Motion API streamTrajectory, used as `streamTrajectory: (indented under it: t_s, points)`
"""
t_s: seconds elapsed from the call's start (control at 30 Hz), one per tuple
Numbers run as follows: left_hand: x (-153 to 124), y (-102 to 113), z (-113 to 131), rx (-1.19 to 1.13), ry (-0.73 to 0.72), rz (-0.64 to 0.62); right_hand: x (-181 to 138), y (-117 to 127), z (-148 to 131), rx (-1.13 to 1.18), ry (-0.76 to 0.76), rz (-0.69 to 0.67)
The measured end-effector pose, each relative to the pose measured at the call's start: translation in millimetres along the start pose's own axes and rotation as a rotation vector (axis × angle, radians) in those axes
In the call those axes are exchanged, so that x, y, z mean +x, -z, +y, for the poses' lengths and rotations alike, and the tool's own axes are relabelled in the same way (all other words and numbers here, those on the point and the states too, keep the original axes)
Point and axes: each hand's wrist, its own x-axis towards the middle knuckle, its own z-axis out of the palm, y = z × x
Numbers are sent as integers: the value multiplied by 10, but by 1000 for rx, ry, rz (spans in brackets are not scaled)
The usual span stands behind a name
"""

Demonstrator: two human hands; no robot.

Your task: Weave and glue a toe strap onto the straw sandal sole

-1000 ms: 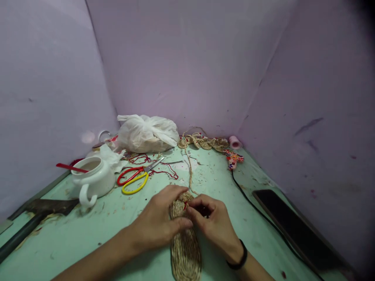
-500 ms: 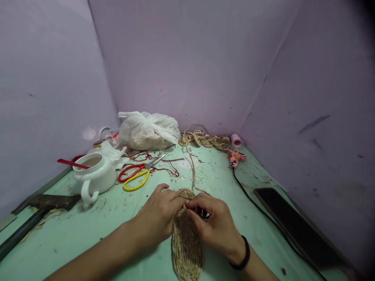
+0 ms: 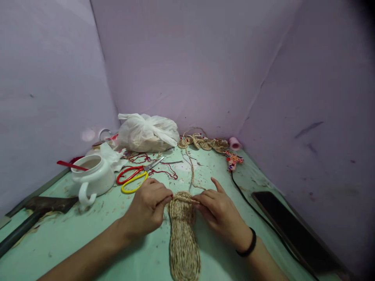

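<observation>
A long oval sole of coiled straw cord (image 3: 184,242) lies lengthwise on the table in front of me. Across its far end runs a braided straw strand (image 3: 184,199). My left hand (image 3: 149,205) is closed in a pinch at the left end of this strand, a spot of red showing at its fingertips. On the right side, my right hand (image 3: 221,212) pinches the strand between thumb and fingers, its little finger raised. A loose braided cord (image 3: 192,171) trails from behind the right hand toward the back of the table.
Red-and-yellow-handled scissors (image 3: 137,177), a white pot (image 3: 98,177) and a hammer-like tool (image 3: 43,207) lie left. At the back are a plastic bag (image 3: 148,134), straw pieces (image 3: 205,143) and a pink spool (image 3: 234,144). A corded patterned object (image 3: 233,160) and phone (image 3: 290,228) lie right.
My hands have moved apart, from close together over the middle of the sole's far part to its two edges. The strand now shows stretched across the sole between them.
</observation>
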Motion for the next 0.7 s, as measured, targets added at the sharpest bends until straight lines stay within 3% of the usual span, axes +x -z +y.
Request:
streamTrajectory:
  t_s: [0.1,0.17,0.3,0.43,0.57,0.7]
  points:
    - [23,52,-46,-20,35,26,-9,31,63,2,30,62]
    - [41,70,-72,-151,166,-2,-6,49,76,23,43,115]
    - [88,75,-141,-772,527,-85,60,94,124,-1,77,190]
    - [121,129,-193,-1279,647,111,232,182,226,-210,154,94]
    - [141,282,-224,-1459,656,297,482,305,257,-360,166,-19]
    - [145,444,-322,-1572,681,408,752,444,247,-514,196,-35]
